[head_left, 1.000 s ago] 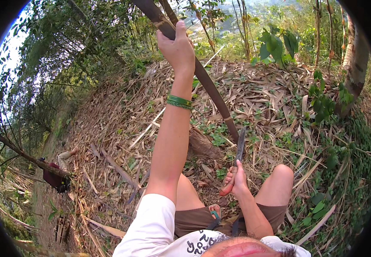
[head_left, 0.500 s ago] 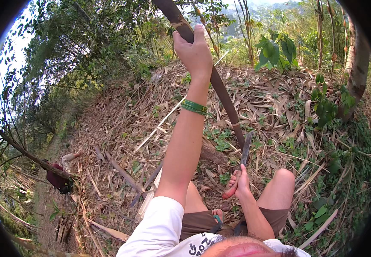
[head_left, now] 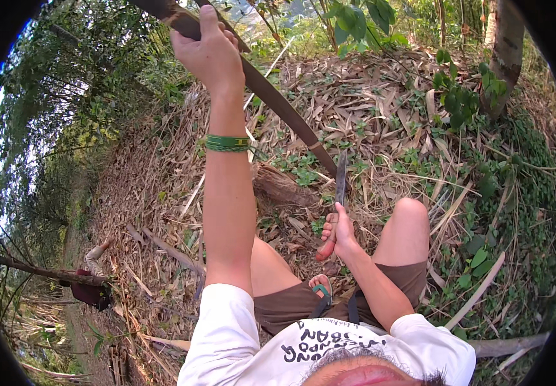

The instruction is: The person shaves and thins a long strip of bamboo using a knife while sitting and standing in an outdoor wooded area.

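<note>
My left hand (head_left: 208,53) is raised high and grips a long dark brown bamboo stem (head_left: 278,103) that slants from the upper left down to the ground between my knees. A green band (head_left: 226,143) sits on that wrist. My right hand (head_left: 337,233) is low, closed on the reddish handle of a knife (head_left: 340,186), whose dark blade points up and ends next to the lower end of the stem. Whether the blade touches the stem I cannot tell.
Dry bamboo leaves and sticks (head_left: 355,103) cover the sloping ground. A tree trunk (head_left: 506,38) stands at the upper right with green plants (head_left: 464,96) beside it. A dark branch (head_left: 40,273) crosses the lower left. A pale stick (head_left: 484,289) lies by my right knee.
My left hand has shifted further along the stem towards the upper left. The knife in my right hand stays upright near the stem's lower end.
</note>
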{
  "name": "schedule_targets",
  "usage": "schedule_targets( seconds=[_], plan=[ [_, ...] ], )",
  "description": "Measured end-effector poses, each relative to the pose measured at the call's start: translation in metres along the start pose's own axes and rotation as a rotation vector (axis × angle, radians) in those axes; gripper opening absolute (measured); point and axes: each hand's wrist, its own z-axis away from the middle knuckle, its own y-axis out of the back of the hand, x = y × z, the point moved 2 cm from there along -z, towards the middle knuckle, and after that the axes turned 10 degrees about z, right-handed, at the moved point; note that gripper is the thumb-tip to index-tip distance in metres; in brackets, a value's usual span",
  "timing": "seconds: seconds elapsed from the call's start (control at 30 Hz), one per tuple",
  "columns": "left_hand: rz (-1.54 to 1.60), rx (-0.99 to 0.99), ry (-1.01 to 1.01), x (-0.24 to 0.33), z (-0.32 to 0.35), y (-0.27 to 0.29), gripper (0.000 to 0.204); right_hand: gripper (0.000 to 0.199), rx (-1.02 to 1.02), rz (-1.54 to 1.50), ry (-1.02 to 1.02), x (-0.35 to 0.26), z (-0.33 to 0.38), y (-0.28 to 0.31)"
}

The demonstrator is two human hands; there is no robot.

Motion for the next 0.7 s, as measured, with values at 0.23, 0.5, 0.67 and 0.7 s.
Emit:
schedule_targets(
  seconds=[0.23, 0.5, 0.67, 0.7],
  plan=[
    [-0.197, 0.259, -0.052, 0.036, 0.007, 0.087, 0.034, 0.045, -0.044, 0.011, -0.082, 0.012, 0.005, 0.001],
    [-0.234, 0.435, -0.11, 0.068, 0.024, 0.152, 0.026, 0.045, -0.062, 0.057, -0.122, 0.022, 0.001, 0.001],
    [-0.238, 0.531, -0.106, 0.087, 0.033, 0.207, 0.025, 0.046, -0.049, 0.072, -0.154, 0.02, 0.001, -0.003],
    [-0.242, 0.547, -0.114, 0.091, 0.035, 0.222, 0.025, 0.046, -0.056, 0.072, -0.151, 0.02, 0.001, -0.003]
  ],
)
